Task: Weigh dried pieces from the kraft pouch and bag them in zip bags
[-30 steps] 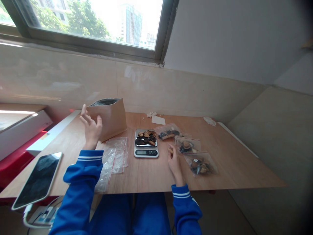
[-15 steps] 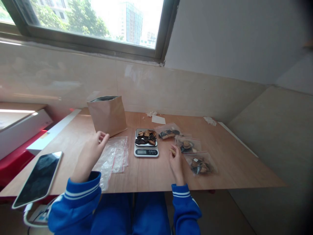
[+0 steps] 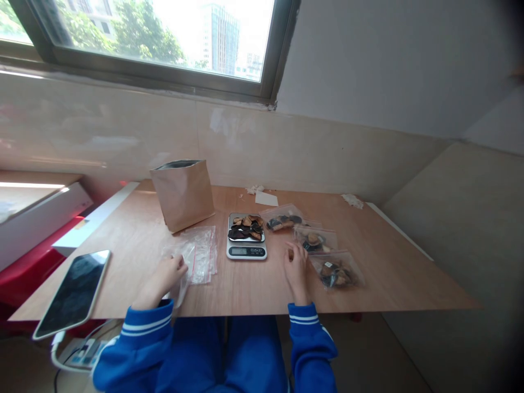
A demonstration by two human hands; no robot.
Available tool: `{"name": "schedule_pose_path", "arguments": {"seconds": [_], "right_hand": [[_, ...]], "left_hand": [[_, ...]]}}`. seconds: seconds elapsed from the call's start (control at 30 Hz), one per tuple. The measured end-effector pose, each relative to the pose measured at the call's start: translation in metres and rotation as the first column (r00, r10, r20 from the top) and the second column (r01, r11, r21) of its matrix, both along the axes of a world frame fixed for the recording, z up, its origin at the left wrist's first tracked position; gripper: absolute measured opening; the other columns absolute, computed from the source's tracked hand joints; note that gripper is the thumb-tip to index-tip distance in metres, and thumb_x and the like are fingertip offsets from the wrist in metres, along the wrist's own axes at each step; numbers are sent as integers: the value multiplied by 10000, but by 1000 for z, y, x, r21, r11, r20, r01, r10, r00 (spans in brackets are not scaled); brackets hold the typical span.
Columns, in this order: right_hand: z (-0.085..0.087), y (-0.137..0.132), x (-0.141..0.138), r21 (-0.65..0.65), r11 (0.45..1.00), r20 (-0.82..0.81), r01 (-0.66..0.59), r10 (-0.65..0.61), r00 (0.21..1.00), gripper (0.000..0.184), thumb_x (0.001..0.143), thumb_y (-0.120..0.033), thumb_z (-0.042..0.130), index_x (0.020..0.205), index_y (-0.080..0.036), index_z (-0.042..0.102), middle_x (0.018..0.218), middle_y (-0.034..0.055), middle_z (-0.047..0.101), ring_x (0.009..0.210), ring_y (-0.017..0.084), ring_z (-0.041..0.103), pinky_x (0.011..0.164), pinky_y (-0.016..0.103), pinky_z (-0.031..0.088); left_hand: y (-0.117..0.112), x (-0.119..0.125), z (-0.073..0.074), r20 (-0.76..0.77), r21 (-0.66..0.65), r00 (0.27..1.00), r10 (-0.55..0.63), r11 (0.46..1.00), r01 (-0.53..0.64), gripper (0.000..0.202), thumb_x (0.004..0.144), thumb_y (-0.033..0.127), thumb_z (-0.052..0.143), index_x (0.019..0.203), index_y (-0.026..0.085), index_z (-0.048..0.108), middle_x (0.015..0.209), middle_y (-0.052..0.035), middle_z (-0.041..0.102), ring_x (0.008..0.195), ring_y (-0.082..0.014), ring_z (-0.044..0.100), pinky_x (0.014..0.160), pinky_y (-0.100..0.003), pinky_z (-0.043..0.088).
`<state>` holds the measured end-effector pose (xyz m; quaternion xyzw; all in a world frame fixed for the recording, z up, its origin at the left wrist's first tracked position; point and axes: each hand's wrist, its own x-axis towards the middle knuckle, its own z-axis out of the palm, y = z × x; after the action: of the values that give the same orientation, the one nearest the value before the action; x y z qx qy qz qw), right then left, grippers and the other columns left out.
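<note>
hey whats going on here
A person sits at a wooden table, their left hand resting on a clear plastic bag. Their right hand, fingers curled, is beside three filled zip bags. Between the hands, a digital kitchen scale holds a pile of dark and tan dried slices, with a kraft paper pouch standing behind.
</note>
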<state>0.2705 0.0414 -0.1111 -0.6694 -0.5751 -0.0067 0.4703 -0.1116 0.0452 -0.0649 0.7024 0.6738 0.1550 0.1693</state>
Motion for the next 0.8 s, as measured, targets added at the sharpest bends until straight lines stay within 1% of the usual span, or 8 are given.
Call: {"name": "schedule_pose_path", "arguments": {"seconds": [0.13, 0.23, 0.33, 0.4, 0.57, 0.7, 0.73, 0.8], "right_hand": [[21, -12, -22, 18, 1000, -40, 3, -2, 999, 262, 906, -262, 400, 1005, -193, 633, 1031, 119, 619, 1036, 277, 511, 977, 490, 365], [47, -29, -65, -42, 967, -208, -250, 236, 949, 286, 951, -351, 384, 1022, -194, 612, 993, 105, 651, 936, 235, 581, 866, 380, 449], [73, -44, -115, -156, 816, -424, -557, 454, 784, 309, 966, -435, 388, 1059, -211, 580, 855, 44, 666, 768, 176, 626, 692, 272, 471], [82, -47, -134, -187, 730, -474, -657, 519, 712, 305, 961, -457, 400, 990, -215, 582, 791, 19, 658, 706, 161, 622, 628, 246, 448], [80, -35, -120, -238, 790, -495, -565, 402, 770, 367, 943, -485, 395, 704, -222, 486, 567, -28, 521, 543, 143, 528, 544, 242, 403], [85, -22, -97, -191, 673, -512, -715, 553, 657, 346, 940, -501, 417, 872, -203, 579, 820, 27, 638, 755, 160, 614, 686, 265, 491], [86, -17, -93, -180, 690, -458, -701, 572, 680, 324, 944, -481, 423, 961, -207, 596, 950, 51, 646, 875, 174, 622, 768, 286, 499], [85, -2, -87, -150, 801, -283, -580, 527, 801, 290, 948, -411, 435, 1095, -216, 590, 1139, 91, 601, 1083, 209, 567, 932, 351, 460]], "left_hand": [[-6, 21, 27, 166, 109, 986, -4, 994, -15, 215, 853, 343, 344, 666, 242, 369, 644, -6, 498, 623, -186, 517, 635, -321, 400], [-14, 52, 47, 346, 200, 935, -83, 980, 13, 246, 884, 404, 322, 702, 243, 361, 629, 25, 462, 599, -169, 496, 616, -307, 390], [-22, 81, 58, 463, 190, 862, -208, 973, 132, 278, 897, 437, 341, 702, 241, 368, 618, 34, 448, 583, -155, 467, 601, -293, 377], [-26, 92, 61, 543, 170, 799, -260, 965, 199, 296, 901, 458, 364, 705, 238, 392, 635, 29, 463, 595, -150, 465, 602, -284, 382], [-25, 85, 62, 710, 242, 696, -106, 965, -100, 326, 903, 474, 346, 682, 238, 389, 624, 31, 406, 579, -143, 430, 576, -271, 383], [-14, 83, 55, 794, 195, 605, -53, 966, -171, 335, 905, 474, 352, 669, 237, 370, 621, 32, 400, 575, -139, 433, 570, -267, 389], [-10, 84, 52, 812, 175, 583, -32, 966, -192, 334, 905, 469, 352, 665, 237, 360, 612, 34, 396, 567, -138, 426, 565, -267, 385], [-2, 88, 48, 822, 148, 569, 24, 956, -253, 323, 893, 452, 366, 654, 236, 348, 593, 39, 387, 554, -136, 410, 556, -267, 371]]}}
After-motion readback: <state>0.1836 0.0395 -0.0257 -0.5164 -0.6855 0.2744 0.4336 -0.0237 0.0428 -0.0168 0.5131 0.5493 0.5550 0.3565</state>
